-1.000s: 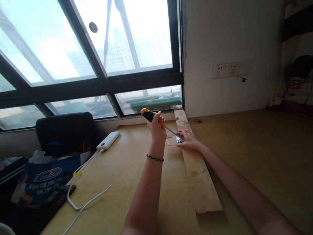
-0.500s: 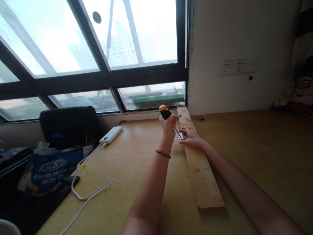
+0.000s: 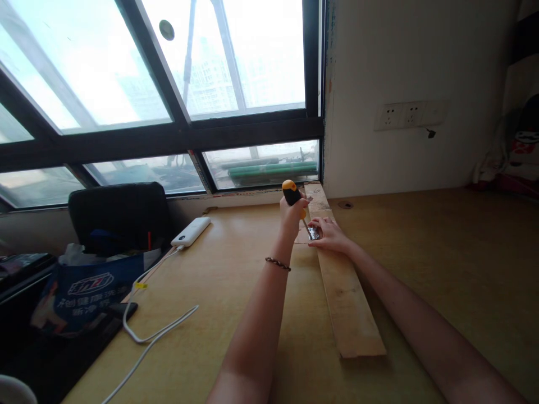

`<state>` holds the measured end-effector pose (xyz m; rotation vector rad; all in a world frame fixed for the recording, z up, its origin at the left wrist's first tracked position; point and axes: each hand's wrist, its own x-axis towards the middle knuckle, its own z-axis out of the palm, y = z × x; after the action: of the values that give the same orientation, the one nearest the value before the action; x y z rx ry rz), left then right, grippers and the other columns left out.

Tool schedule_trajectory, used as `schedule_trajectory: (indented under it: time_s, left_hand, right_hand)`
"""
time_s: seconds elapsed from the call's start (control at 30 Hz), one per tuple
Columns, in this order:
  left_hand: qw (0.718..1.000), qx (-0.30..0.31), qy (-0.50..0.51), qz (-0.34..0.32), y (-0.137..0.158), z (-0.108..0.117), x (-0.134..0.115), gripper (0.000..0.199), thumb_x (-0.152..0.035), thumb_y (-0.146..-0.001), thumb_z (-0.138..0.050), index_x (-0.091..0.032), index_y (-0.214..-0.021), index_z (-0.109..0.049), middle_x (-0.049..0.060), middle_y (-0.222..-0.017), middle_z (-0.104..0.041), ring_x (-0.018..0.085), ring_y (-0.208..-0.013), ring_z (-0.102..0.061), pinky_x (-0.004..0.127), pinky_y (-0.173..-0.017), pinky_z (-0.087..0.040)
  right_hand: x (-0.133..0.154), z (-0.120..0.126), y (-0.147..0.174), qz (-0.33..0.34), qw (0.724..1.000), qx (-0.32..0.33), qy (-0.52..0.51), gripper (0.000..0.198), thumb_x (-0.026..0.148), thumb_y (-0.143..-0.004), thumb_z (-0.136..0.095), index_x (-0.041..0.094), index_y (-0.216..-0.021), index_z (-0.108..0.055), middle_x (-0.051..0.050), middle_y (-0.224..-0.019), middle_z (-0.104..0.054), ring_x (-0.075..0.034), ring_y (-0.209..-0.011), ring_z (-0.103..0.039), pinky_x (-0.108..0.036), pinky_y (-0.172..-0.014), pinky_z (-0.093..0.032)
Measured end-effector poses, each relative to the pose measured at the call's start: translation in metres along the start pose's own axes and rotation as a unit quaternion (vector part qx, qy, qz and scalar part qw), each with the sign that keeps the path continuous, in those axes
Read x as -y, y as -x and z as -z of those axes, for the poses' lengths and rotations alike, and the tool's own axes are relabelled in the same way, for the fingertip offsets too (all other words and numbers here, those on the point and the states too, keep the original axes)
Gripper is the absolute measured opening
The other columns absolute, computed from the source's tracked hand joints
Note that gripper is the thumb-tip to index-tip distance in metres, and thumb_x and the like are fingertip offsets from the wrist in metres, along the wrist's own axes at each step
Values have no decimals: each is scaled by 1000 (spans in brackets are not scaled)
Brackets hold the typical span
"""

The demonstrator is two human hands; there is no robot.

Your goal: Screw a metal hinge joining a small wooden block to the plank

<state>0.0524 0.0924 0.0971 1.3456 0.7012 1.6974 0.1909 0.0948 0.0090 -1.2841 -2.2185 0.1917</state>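
A screwdriver (image 3: pixel 291 193) with a yellow and black handle stands tilted in my left hand (image 3: pixel 290 217), whose fingers wrap round the handle. Its shaft slants down to a small shiny metal piece, hinge-like in look (image 3: pixel 313 233). That piece rests on a long plank (image 3: pixel 349 300) lying on the table. My right hand (image 3: pixel 330 234) pinches the metal piece from the right, thumb on the near side and fingers on the far side, with the palm over the plank. Whether a screw sits under the tip is too small to tell.
The plank runs across the wooden table (image 3: pixel 442 269) towards the window. At the left edge lies a white power bank (image 3: pixel 191 232) with a white cable (image 3: pixel 143 341). Beyond that edge are a black chair (image 3: pixel 118 210) and a blue bag (image 3: pixel 84 297). Sockets (image 3: pixel 402 115) are on the wall.
My left hand has shifted slightly right, and the screwdriver handle has swung right with it, so the tool leans less. The right hand and the metal piece stay in place.
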Motion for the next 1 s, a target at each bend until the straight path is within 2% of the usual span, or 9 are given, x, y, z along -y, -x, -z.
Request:
schedule_trajectory:
  time_s: [0.13,0.23,0.3,0.4,0.53,0.63,0.87,1.0]
  left_hand:
    - [984,5,-171,-41,-7,9,-3,26,-28,-52,-69,-17,-64,-48,-4,-57,-45,9,-53,-44,21,-50,-33]
    - [977,-9,-205,-61,-9,13,-5,38,-27,-41,-77,-17,-65,-49,-5,-56,-46,9,-54,-44,20,-50,-32]
    - [983,-3,-178,-53,-8,13,-7,43,-24,-35,-79,-17,-66,-49,-5,-57,-48,9,-55,-46,19,-49,-32]
    - [993,38,-110,-17,-5,13,-12,47,-21,-35,-79,-17,-72,-49,-4,-61,-54,10,-57,-52,19,-52,-37]
    - [990,137,-4,45,-2,14,-21,43,-21,-47,-75,-17,-79,-46,0,-66,-59,13,-61,-58,24,-61,-43]
    - [981,181,39,53,-2,14,-22,37,-22,-54,-71,-17,-80,-44,1,-68,-58,12,-59,-58,25,-61,-43]
    - [995,100,-8,24,-1,-2,-10,38,-25,-49,-75,-17,-69,-43,-6,-51,-48,6,-41,-43,20,-44,-34]
    - [995,92,-31,39,0,-4,-10,37,-24,-40,-78,-14,-60,-48,-4,-52,-50,6,-44,-45,21,-45,-35]
  right_hand:
    - [-1,-1,0,-4,1000,-3,0,65,52,-56,-66,22,-109,-47,-6,-113,-54,-24,-102,-44,-37,-86,-32]
    - [-2,-2,-1,-7,1000,-1,-1,65,52,-55,-66,22,-109,-47,-6,-114,-53,-24,-103,-44,-37,-86,-32]
    - [-2,-2,-1,-9,1000,0,0,66,52,-55,-66,22,-110,-47,-6,-116,-52,-25,-105,-43,-37,-87,-32]
    - [-1,-2,-2,-13,1000,4,2,66,51,-54,-67,22,-110,-47,-6,-118,-50,-25,-106,-42,-38,-87,-32]
    - [0,-1,-1,-16,1000,1,-1,66,51,-54,-67,22,-110,-47,-6,-116,-51,-25,-106,-42,-38,-87,-32]
    - [0,-1,-1,-14,1000,-2,-2,65,52,-55,-66,22,-109,-47,-6,-115,-52,-25,-105,-43,-38,-87,-32]
    - [-2,-3,-2,-10,1000,-2,-3,67,52,-54,-67,21,-110,-46,-6,-114,-53,-25,-105,-43,-38,-87,-32]
    - [-1,-3,-3,-21,1000,7,-2,70,51,-54,-67,21,-113,-45,-7,-114,-53,-26,-105,-43,-39,-86,-32]
